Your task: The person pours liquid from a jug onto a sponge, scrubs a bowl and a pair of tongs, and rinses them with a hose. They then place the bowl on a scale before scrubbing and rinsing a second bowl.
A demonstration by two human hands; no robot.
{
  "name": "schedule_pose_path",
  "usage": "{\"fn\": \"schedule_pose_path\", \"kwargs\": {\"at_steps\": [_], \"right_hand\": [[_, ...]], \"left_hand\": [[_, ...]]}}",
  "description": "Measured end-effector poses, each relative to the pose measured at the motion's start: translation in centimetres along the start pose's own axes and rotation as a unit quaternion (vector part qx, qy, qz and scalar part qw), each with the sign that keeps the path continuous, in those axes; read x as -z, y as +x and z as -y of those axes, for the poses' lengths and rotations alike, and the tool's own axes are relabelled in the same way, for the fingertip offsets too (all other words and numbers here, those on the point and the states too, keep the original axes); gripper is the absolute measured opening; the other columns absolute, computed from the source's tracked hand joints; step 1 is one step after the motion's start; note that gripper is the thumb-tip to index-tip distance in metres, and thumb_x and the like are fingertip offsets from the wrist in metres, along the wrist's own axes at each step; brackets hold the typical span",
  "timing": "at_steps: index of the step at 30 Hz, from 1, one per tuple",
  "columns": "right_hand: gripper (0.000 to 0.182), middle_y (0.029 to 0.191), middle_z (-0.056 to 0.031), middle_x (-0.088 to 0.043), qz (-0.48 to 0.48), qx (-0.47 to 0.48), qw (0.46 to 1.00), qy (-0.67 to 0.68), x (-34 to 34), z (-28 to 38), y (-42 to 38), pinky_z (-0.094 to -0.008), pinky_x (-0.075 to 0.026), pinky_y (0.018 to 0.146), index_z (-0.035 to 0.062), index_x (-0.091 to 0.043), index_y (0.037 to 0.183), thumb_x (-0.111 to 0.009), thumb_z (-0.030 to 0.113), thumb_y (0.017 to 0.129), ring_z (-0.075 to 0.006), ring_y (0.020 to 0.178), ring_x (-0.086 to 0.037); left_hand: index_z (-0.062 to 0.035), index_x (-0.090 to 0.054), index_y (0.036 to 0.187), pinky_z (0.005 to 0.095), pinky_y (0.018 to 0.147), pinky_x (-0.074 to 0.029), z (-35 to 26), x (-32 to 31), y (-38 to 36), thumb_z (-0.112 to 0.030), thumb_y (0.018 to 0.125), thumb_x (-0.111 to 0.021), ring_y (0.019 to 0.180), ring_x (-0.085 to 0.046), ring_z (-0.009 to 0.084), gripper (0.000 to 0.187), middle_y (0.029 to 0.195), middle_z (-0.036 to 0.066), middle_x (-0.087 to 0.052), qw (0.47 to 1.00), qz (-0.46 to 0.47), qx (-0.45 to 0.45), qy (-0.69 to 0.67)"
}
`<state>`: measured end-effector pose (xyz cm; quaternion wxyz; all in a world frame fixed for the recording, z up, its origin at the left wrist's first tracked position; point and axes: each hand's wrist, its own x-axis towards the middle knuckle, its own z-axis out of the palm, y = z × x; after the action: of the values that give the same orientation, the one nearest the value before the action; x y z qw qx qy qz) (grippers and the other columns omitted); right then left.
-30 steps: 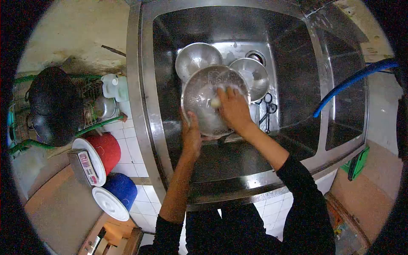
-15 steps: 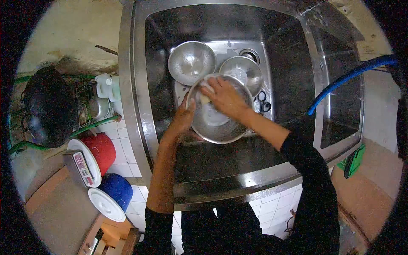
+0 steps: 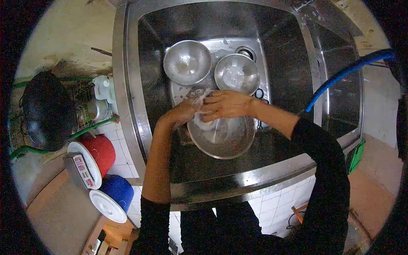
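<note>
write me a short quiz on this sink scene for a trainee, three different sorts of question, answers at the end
1. True or false: the left hand and the right hand are close together in the view.
2. Fill in the number: counting the near bowl under the hands, ___ round metal bowls show in or over the sink.
3. What colour is the hose that arches in from the right of the picture?
a) green
b) blue
c) red

Key: 1 true; 2 three; 3 b
</note>
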<state>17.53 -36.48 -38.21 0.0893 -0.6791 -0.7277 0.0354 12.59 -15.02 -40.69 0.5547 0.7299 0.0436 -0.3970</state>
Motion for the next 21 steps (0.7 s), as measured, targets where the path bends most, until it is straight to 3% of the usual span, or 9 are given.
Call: {"fn": "schedule_pose_path", "kwargs": {"at_steps": [2, 5, 7, 8, 10, 13, 17, 19, 21], "right_hand": [[0.048, 0.124, -0.0059, -0.048, 0.017, -0.079, 0.996, 0.042, 0.0, 1.9, 0.3, -0.035, -0.04, 0.092, 0.0188, -0.05, 0.118, -0.059, 0.021, 0.072, -0.0225, 0.112, -0.047], [0.043, 0.12, -0.011, -0.051, 0.014, -0.259, 0.961, 0.094, -1.5, 5.3, -0.1, -0.039, -0.045, 0.084, 0.0138, -0.053, 0.115, -0.058, 0.017, 0.073, -0.0266, 0.101, -0.054], [0.041, 0.115, -0.0157, -0.054, 0.147, -0.417, 0.844, 0.303, -0.6, 6.8, 0.5, -0.0412, -0.047, 0.078, 0.0071, -0.052, 0.115, -0.057, 0.016, 0.076, -0.032, 0.093, -0.058], [0.041, 0.115, -0.0157, -0.054, 0.146, -0.417, 0.844, 0.305, -1.4, 7.8, 0.4, -0.0412, -0.047, 0.078, 0.0071, -0.052, 0.115, -0.057, 0.016, 0.076, -0.032, 0.093, -0.058], [0.039, 0.106, -0.0191, -0.057, 0.017, -0.462, 0.659, 0.593, -3.8, 9.5, -0.5, -0.0428, -0.048, 0.076, 0.002, -0.053, 0.114, -0.055, 0.022, 0.08, -0.0352, 0.088, -0.059], [0.046, 0.101, -0.0213, -0.057, 0.109, -0.587, 0.577, 0.557, -1.8, 9.2, -2.9, -0.0415, -0.048, 0.074, -0.0006, -0.047, 0.119, -0.055, 0.025, 0.082, -0.0357, 0.086, -0.059], [0.055, 0.104, -0.0239, -0.053, 0.068, -0.674, 0.641, 0.361, -7.8, 10.6, -7.2, -0.0409, -0.047, 0.078, -0.0025, -0.037, 0.126, -0.054, 0.027, 0.082, -0.035, 0.091, -0.057], [0.056, 0.109, -0.026, -0.049, 0.167, -0.606, 0.762, 0.155, -5.4, 11.0, -5.9, -0.0414, -0.044, 0.083, -0.0039, -0.033, 0.126, -0.053, 0.024, 0.082, -0.0371, 0.1, -0.051], [0.05, 0.115, -0.0239, -0.047, 0.112, -0.592, 0.798, 0.004, -11.7, 12.0, -5.8, -0.0428, -0.042, 0.086, 0.0015, -0.038, 0.124, -0.052, 0.02, 0.08, -0.0384, 0.105, -0.047]], "left_hand": [[-0.0024, -0.043, 0.127, 0.0336, 0.091, -0.04, -0.9, 0.3, -0.9, -0.031, 0.094, -0.042, 0.101, -0.051, 0.0187, 0.044, 0.114, 0.009, -0.056, 0.998, 0.052, 0.029, 0.013], [-0.0131, -0.034, 0.135, 0.0389, 0.092, -0.039, 0.0, -0.4, -2.4, -0.032, 0.092, -0.042, 0.101, -0.054, 0.0327, 0.047, 0.117, 0.021, -0.053, 0.999, -0.033, 0.011, -0.035], [-0.0202, -0.037, 0.134, 0.0381, 0.084, -0.045, -0.4, -2.1, -2.6, -0.013, 0.087, -0.049, 0.098, -0.056, 0.0357, 0.05, 0.105, 0.024, -0.058, 0.953, -0.257, -0.093, 0.128], [-0.0202, -0.037, 0.134, 0.0381, 0.084, -0.045, -1.1, -2.8, -3.2, -0.013, 0.087, -0.049, 0.098, -0.056, 0.0357, 0.05, 0.105, 0.024, -0.058, 0.953, -0.257, -0.091, 0.129], [-0.0307, -0.034, 0.135, 0.0386, 0.075, -0.05, -5.5, -4.0, -5.7, 0.008, 0.073, -0.051, 0.097, -0.056, 0.0408, 0.075, 0.11, 0.026, -0.053, 0.969, -0.229, 0.01, 0.09], [-0.0361, -0.031, 0.135, 0.0393, 0.071, -0.051, -4.4, -5.5, -5.9, 0.013, 0.066, -0.051, 0.097, -0.055, 0.0426, 0.087, 0.121, 0.026, -0.043, 0.93, -0.321, -0.023, 0.179], [-0.044, -0.027, 0.135, 0.0413, 0.072, -0.052, -4.8, -6.6, -6.9, 0.016, 0.063, -0.051, 0.095, -0.055, 0.0459, 0.096, 0.138, 0.026, -0.019, 0.897, -0.357, -0.035, 0.259], [-0.0381, -0.031, 0.136, 0.04, 0.085, -0.047, -5.0, -6.8, -7.4, 0.018, 0.061, -0.046, 0.122, -0.031, 0.0468, 0.094, 0.144, 0.023, -0.011, 0.93, -0.295, 0.017, 0.218], [-0.0401, -0.033, 0.134, 0.04, 0.083, -0.049, -4.2, -7.1, -7.6, 0.018, 0.062, -0.048, 0.113, -0.041, 0.0459, 0.094, 0.142, 0.023, -0.013, 0.907, -0.328, -0.022, 0.264]]}}
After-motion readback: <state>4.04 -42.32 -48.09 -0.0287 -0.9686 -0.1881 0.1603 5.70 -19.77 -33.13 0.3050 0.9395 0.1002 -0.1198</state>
